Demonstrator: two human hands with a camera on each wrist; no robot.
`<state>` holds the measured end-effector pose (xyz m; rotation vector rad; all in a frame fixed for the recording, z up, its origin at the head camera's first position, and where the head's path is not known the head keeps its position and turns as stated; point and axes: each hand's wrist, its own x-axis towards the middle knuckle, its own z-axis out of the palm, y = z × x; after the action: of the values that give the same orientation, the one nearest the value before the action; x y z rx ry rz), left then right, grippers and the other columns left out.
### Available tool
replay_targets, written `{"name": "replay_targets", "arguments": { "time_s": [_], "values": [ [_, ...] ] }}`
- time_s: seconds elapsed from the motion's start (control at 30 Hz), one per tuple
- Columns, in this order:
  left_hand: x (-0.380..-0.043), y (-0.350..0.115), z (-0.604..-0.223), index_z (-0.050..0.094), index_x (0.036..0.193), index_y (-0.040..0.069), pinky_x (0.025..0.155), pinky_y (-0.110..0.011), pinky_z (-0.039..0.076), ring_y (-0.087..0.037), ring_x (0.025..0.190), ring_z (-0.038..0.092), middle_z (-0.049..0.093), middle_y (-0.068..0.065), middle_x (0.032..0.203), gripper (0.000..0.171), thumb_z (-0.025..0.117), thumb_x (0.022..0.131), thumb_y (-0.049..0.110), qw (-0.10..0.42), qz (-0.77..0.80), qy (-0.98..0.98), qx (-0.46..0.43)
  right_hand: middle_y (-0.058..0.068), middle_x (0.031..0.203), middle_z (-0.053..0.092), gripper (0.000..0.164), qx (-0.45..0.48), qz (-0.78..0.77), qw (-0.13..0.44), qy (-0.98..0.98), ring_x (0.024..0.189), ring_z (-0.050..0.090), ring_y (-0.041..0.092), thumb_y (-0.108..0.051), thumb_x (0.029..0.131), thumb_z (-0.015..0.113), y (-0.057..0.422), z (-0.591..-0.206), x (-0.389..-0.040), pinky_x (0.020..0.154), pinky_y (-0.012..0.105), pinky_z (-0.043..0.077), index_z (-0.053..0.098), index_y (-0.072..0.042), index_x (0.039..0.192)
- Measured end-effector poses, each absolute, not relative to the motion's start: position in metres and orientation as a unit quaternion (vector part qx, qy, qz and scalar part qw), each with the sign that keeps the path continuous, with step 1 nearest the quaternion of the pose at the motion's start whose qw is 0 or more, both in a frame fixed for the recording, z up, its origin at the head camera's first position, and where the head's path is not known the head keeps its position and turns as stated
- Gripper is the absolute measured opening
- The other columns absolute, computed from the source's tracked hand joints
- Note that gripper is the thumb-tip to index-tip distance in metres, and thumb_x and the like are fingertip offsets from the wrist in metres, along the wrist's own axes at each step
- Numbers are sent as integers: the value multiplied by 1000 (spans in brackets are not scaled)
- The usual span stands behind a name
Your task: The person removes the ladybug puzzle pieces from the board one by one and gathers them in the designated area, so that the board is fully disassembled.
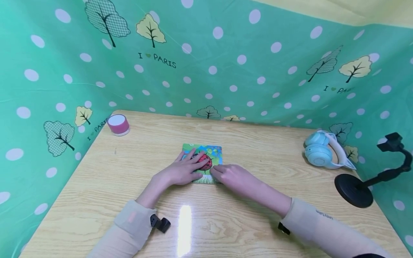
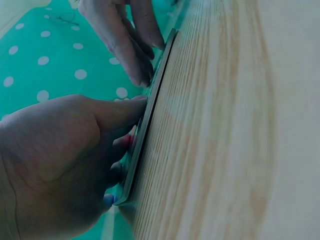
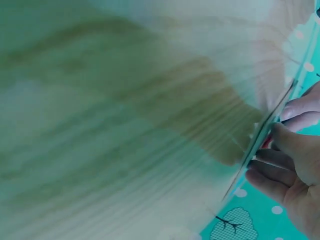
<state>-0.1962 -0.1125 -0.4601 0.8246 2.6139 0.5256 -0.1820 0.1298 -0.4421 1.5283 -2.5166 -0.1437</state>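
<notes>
A flat picture board [image 1: 215, 151] with a red ladybug [image 1: 206, 164] on a green and blue scene lies on the wooden table. My left hand [image 1: 182, 172] rests on its left part with spread fingers, partly covering the ladybug. At the lower right of the board, the fingertips of my right hand [image 1: 231, 175] press on its surface. In the left wrist view, the thin edge of the board [image 2: 150, 117] lies flat on the table, with my left hand [image 2: 60, 150] over it. The right wrist view has my right hand [image 3: 300, 175] touching the board too.
A pink and white round container [image 1: 118, 124] stands at the far left corner. Light blue headphones [image 1: 319, 152] lie at the right, behind a black stand [image 1: 354, 190] with a bent arm. Green dotted cloth [image 1: 226, 71] hangs round the table's back and sides.
</notes>
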Motion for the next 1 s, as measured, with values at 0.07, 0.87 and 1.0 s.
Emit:
{"name": "replay_targets", "arguments": {
  "time_s": [0.07, 0.87, 1.0],
  "values": [
    [-197, -113, -461, 30, 163, 22, 130, -64, -3, -38, 163, -4, 6, -5, 176, 60, 48, 108, 39, 175, 187, 922, 291, 3, 101, 77, 18, 503, -38, 74, -860, 85, 76, 13, 1, 94, 69, 128, -438, -183, 71, 24, 63, 69, -5, 111],
    [-195, -114, -459, 31, 163, 22, 130, -64, -3, -38, 163, -4, 6, -5, 176, 59, 47, 109, 39, 178, 184, 922, 290, 4, 102, 74, 17, 545, -171, 155, -806, 86, 71, 15, -2, 95, 69, 124, -444, -176, 70, 23, 61, 69, -7, 111],
    [-196, -114, -460, 31, 163, 22, 130, -65, -2, -38, 163, -3, 6, -5, 176, 59, 47, 109, 39, 176, 183, 922, 292, 8, 115, 76, 24, 536, -171, 162, -811, 101, 76, 21, -3, 95, 69, 126, -446, -173, 82, 29, 64, 68, -6, 119]
  ]
}}
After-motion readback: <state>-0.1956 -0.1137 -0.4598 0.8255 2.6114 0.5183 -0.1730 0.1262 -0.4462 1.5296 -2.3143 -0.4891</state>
